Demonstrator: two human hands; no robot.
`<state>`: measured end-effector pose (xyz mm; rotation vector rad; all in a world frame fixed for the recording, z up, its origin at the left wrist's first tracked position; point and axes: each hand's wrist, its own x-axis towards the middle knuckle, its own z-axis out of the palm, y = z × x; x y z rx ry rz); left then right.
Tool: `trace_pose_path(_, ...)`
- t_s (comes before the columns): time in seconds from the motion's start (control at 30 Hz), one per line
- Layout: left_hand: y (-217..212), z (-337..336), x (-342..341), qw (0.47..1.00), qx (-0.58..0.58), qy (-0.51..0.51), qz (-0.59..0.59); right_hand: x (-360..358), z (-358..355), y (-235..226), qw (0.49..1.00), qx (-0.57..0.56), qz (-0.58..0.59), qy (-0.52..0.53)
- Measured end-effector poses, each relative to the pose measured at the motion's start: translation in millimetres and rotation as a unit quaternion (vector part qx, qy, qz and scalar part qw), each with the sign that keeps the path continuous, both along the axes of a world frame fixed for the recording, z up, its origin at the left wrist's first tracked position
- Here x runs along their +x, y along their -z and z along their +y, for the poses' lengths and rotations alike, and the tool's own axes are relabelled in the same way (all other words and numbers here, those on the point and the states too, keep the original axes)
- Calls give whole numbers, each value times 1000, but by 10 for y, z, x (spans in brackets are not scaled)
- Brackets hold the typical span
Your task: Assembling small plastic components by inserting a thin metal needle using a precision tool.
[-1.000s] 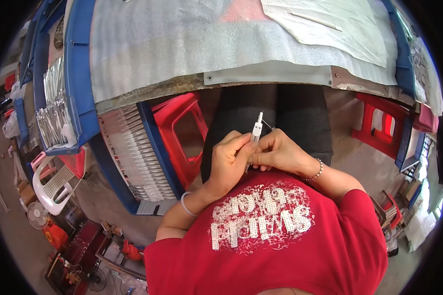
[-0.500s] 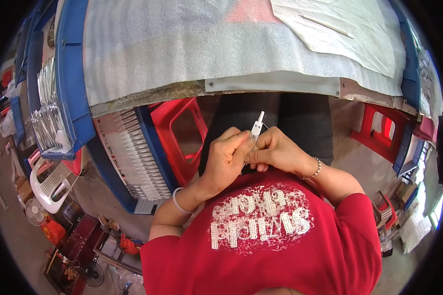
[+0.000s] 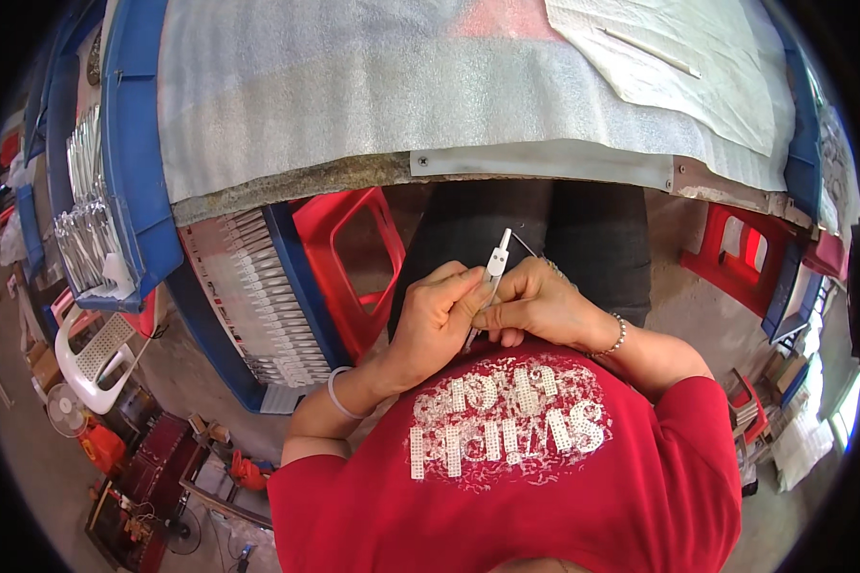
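Note:
Over my lap, my left hand [image 3: 437, 320] is closed on a slim white piece [image 3: 498, 260] with a narrow tip and small dark dots. The piece points up and away, and its lower end is hidden among my fingers. My right hand [image 3: 542, 304], wearing a beaded bracelet, is closed right beside it with bent fingers. From behind its fingers juts a thin dark rod [image 3: 525, 243], tip slanting toward the white piece. Whether the rod touches the piece cannot be made out.
Ahead is a table covered in white foam sheet [image 3: 354, 95], with a thin white stick [image 3: 652, 52] on a cloth at right. Blue crates [image 3: 141, 162] of slender silvery pieces stand left. Below, a tray of rowed pieces [image 3: 268, 306] sits beside a red stool [image 3: 349, 277].
The dark rod by my right hand now shows longer and slants more upright. The white piece has tipped slightly and sits a little lower. Both hands stay close together.

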<state>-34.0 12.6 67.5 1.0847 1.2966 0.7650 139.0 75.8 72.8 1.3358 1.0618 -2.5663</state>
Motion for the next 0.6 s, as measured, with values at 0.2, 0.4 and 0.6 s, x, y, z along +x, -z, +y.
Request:
trace_pose_path(0.2, 1, 1, -38, 1000, -7, 9, -1, -27, 23, -18, 1000, -21, -3, -3)
trace_pose_path(0.4, 60, 15, -85, 1000, -1, 28, -9, -20, 21, 26, 1000, -22, 3, -12)
trace_pose_path(0.6, 399, 185, -203, 808, -289, 25, -513, -31, 39, 121, 988, -114, 70, 80)
